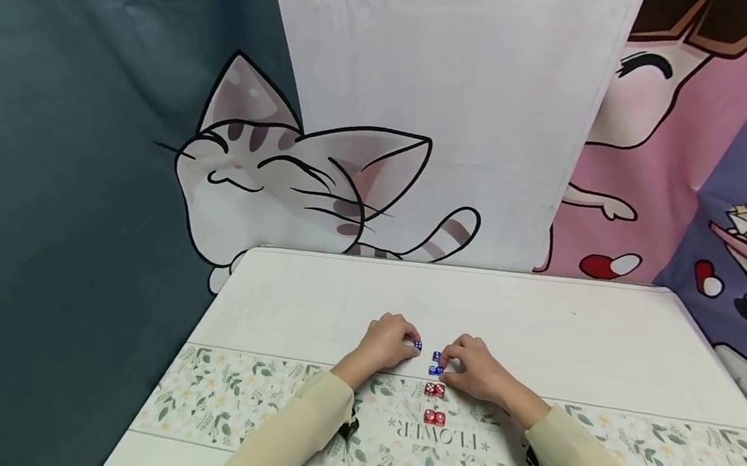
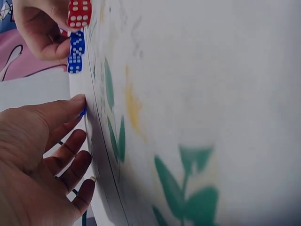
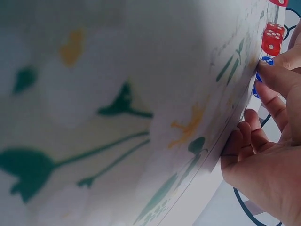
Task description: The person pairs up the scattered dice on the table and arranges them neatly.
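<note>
Between thumb and index finger, my left hand (image 1: 390,341) pinches a blue die (image 1: 417,345), just left of the other blue dice. In the left wrist view only a sliver of that die (image 2: 83,112) shows behind the thumb. My right hand (image 1: 477,368) has its thumb and index finger at either side of a blue die (image 1: 440,370), which they pinch. Directly left of this one sits another blue die (image 1: 432,370). Behind the pair lies a further blue die (image 1: 437,356), close to the right index finger.
In front of the blue dice lie two side-by-side red dice (image 1: 435,390), and nearer still a second red pair (image 1: 435,418). The white table (image 1: 311,295) carries a floral printed band (image 1: 224,393). Cartoon-printed curtains (image 1: 446,80) hang behind its far edge.
</note>
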`<state>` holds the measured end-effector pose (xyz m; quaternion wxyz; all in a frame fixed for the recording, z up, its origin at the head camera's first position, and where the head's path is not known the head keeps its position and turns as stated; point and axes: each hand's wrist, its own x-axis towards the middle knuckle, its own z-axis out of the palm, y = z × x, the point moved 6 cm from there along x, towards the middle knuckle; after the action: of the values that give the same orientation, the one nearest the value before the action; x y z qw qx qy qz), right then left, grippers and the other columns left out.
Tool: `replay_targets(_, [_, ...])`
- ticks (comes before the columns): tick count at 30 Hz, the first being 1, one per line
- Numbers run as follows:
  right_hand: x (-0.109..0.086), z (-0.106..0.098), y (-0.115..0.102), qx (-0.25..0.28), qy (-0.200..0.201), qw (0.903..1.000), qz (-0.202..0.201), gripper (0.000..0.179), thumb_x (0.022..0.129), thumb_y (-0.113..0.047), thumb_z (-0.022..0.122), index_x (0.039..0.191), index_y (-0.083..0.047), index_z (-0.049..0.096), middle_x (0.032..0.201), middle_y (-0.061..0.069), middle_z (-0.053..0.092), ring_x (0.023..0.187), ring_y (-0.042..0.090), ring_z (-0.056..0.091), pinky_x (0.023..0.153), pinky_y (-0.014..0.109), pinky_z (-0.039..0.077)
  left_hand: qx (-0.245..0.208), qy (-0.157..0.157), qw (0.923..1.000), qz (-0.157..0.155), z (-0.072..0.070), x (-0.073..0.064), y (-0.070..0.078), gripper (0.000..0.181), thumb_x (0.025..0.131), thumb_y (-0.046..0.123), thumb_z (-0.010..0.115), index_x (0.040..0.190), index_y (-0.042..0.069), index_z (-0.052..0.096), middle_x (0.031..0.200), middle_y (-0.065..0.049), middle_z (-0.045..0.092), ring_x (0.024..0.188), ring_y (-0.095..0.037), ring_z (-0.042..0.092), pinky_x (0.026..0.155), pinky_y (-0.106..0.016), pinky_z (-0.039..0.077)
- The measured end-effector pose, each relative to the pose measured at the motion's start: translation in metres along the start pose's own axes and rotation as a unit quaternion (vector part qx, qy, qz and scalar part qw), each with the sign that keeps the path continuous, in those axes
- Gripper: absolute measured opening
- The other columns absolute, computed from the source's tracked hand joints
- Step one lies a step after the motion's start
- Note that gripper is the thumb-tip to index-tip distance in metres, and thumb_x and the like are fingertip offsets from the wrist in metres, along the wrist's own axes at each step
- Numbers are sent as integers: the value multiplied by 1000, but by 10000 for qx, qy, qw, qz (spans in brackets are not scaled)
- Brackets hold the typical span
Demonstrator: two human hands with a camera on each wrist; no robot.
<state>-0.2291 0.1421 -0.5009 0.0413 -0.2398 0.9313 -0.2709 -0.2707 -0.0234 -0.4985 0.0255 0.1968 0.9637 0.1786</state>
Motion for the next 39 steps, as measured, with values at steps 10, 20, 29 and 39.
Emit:
replay_targets(10, [4, -3, -1, -51, 43, 10000, 11, 14, 86, -20, 80, 90, -23, 67, 102, -1, 53, 102, 26, 48, 88, 45, 41, 168, -102, 9997, 126, 1, 4, 11, 18, 86, 37, 80, 100, 26, 78, 99, 8, 65, 99, -15, 56, 88, -38, 42])
replay_targets(20, [6, -1, -1, -25, -18, 10000, 27, 14, 86, -20, 81, 89, -23, 67, 102, 0, 54, 100, 24, 47, 87, 43, 41, 280, -193, 9992, 215, 4, 4, 16, 18, 87, 38, 79, 100, 27, 78, 99, 9, 65, 97, -14, 55, 87, -37, 42])
replay_targets(29, [9, -2, -2, -4, -25, 10000, 15, 14, 86, -19, 80, 89, -23, 67, 103, 1, 54, 101, 25, 47, 88, 44, 41, 380, -185, 9988, 249, 3, 5, 18, 19, 87, 40, 78, 101, 27, 77, 100, 9, 66, 98, -14, 56, 88, -37, 43])
replay_targets(39, [10, -1, -1, -35, 23, 10000, -54, 14, 86, -19, 80, 89, -22, 67, 102, 0, 54, 99, 25, 47, 87, 43, 41, 342, -218, 9988, 288, 3, 6, 18, 19, 88, 40, 78, 102, 27, 77, 102, 9, 66, 98, -13, 55, 88, -37, 42])
